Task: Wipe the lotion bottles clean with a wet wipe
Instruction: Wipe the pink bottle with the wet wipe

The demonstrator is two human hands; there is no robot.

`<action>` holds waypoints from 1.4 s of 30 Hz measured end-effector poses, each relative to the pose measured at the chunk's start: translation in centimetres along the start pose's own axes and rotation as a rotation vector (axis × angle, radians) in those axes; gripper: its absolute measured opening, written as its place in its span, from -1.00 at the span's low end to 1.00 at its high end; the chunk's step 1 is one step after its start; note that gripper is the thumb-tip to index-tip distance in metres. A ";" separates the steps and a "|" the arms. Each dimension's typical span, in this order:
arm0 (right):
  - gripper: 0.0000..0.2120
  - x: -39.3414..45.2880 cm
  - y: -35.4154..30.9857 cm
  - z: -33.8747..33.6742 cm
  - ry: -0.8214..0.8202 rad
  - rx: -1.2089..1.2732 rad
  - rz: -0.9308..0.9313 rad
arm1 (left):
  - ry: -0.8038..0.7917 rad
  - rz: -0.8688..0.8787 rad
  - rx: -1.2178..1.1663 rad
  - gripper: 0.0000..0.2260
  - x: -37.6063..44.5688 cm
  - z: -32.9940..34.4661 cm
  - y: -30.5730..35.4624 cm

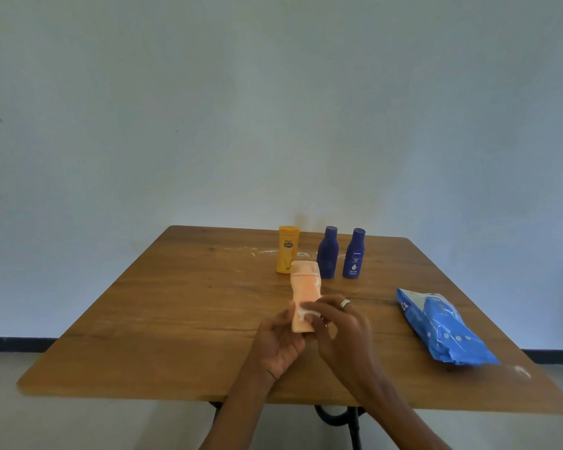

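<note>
Head view: both hands hold the peach bottle above the tabletop.
Left hand grips its base; right hand pinches a white wipe against it.

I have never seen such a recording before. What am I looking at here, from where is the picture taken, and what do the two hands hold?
There is no machine here: a person works with bare hands. The one picture comes from a camera worn on the head, looking forward and down. The left hand holds a peach bottle above a wooden table. The right hand presses a white wipe against the bottle. Further back stand a yellow bottle and two dark blue bottles. A blue pack of wipes lies at the right. White smears show on the table near the bottles.
</note>
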State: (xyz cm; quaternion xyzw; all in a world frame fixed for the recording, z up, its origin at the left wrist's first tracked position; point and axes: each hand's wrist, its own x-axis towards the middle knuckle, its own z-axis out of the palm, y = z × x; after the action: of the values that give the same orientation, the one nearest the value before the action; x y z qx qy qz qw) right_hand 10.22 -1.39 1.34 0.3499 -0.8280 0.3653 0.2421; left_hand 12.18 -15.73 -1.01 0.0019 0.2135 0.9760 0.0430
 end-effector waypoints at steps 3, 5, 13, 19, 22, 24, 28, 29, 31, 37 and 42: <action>-0.74 0.0 0.1 0.0 -0.039 0.009 -0.053 | -0.007 -0.018 -0.035 -0.24 0.1 0.0 0.0; -0.75 1.4 0.1 -0.3 -0.028 0.003 -0.039 | -0.007 -0.008 0.026 -0.29 0.3 -0.2 -0.1; -0.75 3.9 0.5 -0.9 0.105 -0.001 0.097 | -0.020 -0.002 0.147 -0.37 0.3 -0.5 -0.3; -0.69 2.9 -0.5 0.0 0.036 -0.024 -0.022 | -0.061 -0.014 0.101 -0.50 0.2 -0.1 -0.3; -0.71 4.3 -0.9 -0.1 0.082 -0.009 0.008 | -0.053 0.028 0.133 -0.56 0.4 -0.4 -0.4; -0.76 5.0 -0.9 -0.3 0.152 0.057 0.114 | -0.035 0.052 0.155 -0.51 0.5 -0.6 -0.4; -0.80 5.5 -0.5 -0.3 0.241 0.181 0.304 | -0.059 0.029 0.176 -0.47 0.6 -1.0 -0.3; -0.81 5.6 -0.3 -0.3 0.250 0.202 0.328 | -0.071 0.021 0.177 -0.48 0.6 -1.1 -0.3; -0.83 5.9 0.0 -0.3 0.271 0.263 0.358 | -0.095 0.010 0.171 -0.48 0.6 -1.0 -0.3; -0.83 6.1 1.2 -0.2 0.315 0.395 0.366 | -0.142 -0.032 0.124 -0.46 0.3 -0.3 -0.2; -0.86 6.1 1.7 -0.3 0.445 0.419 0.391 | -0.109 -0.082 0.135 -0.43 0.6 -0.5 -0.2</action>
State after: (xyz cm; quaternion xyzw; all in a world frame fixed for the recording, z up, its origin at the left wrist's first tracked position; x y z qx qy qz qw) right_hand 5.05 -2.75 4.79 0.1389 -0.7133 0.6338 0.2649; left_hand 11.56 -15.73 -1.60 0.0492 0.2760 0.9553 0.0940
